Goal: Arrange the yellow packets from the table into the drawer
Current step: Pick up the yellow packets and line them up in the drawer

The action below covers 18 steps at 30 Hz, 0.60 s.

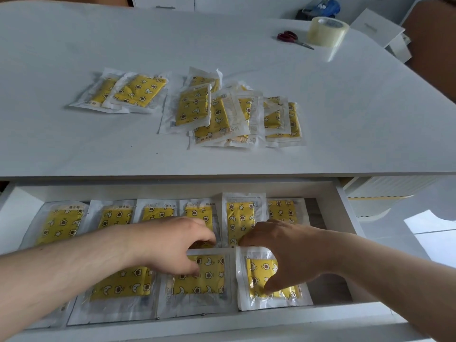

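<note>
Left hand point(167, 243), right hand point(286, 250) each pinch one yellow packet point(209, 280); drawer point(271, 311) holds perhaps nine.

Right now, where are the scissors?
In the head view, the red-handled scissors lie on the far right part of the table, just left of the roll of clear tape and beyond the loose yellow packets.

Yellow with white stars, moons and brown-centred flowers on the packets point(191, 107), under clear, white-edged wrap (same print inside the white drawer point(320, 311)). White for the desk point(74, 144). Red-handled scissors point(287, 36). Pale translucent yellow tape roll point(327, 32).
</note>
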Motion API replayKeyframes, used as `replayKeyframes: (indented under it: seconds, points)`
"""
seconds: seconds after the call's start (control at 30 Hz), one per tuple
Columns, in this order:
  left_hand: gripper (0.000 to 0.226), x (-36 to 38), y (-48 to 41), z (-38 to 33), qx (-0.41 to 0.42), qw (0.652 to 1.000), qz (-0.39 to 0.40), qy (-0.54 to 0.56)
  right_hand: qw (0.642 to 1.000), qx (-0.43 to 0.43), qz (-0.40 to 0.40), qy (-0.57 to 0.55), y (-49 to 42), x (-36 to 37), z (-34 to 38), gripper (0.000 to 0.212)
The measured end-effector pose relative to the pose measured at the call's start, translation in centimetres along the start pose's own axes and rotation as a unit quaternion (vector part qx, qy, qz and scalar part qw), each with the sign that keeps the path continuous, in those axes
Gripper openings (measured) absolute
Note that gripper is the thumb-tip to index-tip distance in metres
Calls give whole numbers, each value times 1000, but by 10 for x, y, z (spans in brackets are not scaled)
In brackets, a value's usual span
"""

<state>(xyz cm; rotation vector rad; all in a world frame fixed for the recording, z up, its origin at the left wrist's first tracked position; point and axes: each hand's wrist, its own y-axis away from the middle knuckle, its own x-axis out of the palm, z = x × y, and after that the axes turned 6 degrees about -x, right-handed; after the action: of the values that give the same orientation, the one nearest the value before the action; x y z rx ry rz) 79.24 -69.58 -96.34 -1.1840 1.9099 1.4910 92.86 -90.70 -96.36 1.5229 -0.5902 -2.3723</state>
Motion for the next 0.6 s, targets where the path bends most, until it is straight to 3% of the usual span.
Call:
replayKeyframes:
  seconds: [0.37,0.6]
  points:
    - [67,-2,3,-2,42,998,36,-34,999,-7,34,32,-1,5,-1,99]
    - [57,-8,6,-5,37,998,52,21,1000,1,19,11,1,-1,0,102]
